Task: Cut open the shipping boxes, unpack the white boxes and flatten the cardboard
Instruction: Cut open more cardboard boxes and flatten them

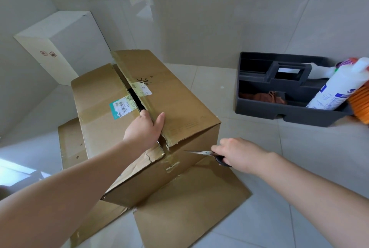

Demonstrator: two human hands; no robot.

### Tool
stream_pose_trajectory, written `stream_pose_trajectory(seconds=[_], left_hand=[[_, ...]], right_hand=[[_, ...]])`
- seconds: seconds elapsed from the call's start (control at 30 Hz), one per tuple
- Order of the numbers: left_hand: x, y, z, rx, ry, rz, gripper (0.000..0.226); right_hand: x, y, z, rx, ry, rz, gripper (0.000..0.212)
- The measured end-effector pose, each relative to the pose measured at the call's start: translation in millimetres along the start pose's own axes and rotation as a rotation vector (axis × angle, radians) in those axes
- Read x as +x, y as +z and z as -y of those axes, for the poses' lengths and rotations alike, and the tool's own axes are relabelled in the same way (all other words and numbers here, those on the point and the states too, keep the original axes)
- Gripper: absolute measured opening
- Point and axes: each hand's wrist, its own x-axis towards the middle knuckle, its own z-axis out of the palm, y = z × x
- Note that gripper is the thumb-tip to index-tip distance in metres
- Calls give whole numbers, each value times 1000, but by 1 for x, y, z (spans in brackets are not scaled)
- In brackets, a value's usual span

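A brown shipping box (179, 97) stands on flattened cardboard (191, 203) on the tiled floor. Its top seam is split, leaving a dark gap between the two flaps. My left hand (144, 127) grips the near edge of the right flap, fingers tucked into the gap and thumb on top. To the right of the box's near corner, my right hand (239, 153) holds black-handled scissors (203, 153); the blades point left at the box's side. A white box (60, 43) leans against the wall at the back left.
A dark grey tool caddy (279, 95) sits on the floor at the right, holding a white bottle (339, 89), an orange brush (360, 105) and a brown cloth (265, 96). Tiled walls close off the back and left.
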Motion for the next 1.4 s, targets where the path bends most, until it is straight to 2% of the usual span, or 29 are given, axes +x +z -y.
stream_pose_trajectory(seconds=[0.17,0.27,0.33,0.47,0.7,0.87,1.03,1.13,1.2,1.27,1.4], left_hand=[[0,3,2,15,-26,26,54],[0,4,2,2,-32,31,53],[-1,6,2,1,-38,25,52],[-2,13,4,4,-49,3,51],[0,20,6,14,-39,-46,50],[0,24,3,36,-32,-69,50],[-1,24,-3,73,-30,-62,52],[0,20,-7,83,-29,-52,54],[2,15,-8,78,-26,-49,55],[3,9,-9,77,-14,-56,58],[4,-3,-15,92,19,-94,64]], right_hand=[[-12,25,-18,-78,87,89,16],[-29,47,-47,-98,351,140,17],[-40,63,-68,-83,541,166,10],[-45,86,-90,13,746,183,13],[-29,95,-98,115,803,153,11],[-19,98,-97,137,826,152,27],[-19,110,-97,157,841,226,37],[-17,106,-96,65,815,270,41],[-7,84,-86,-58,714,166,33],[6,60,-69,-83,486,-75,17],[23,24,-7,96,-158,-500,9]])
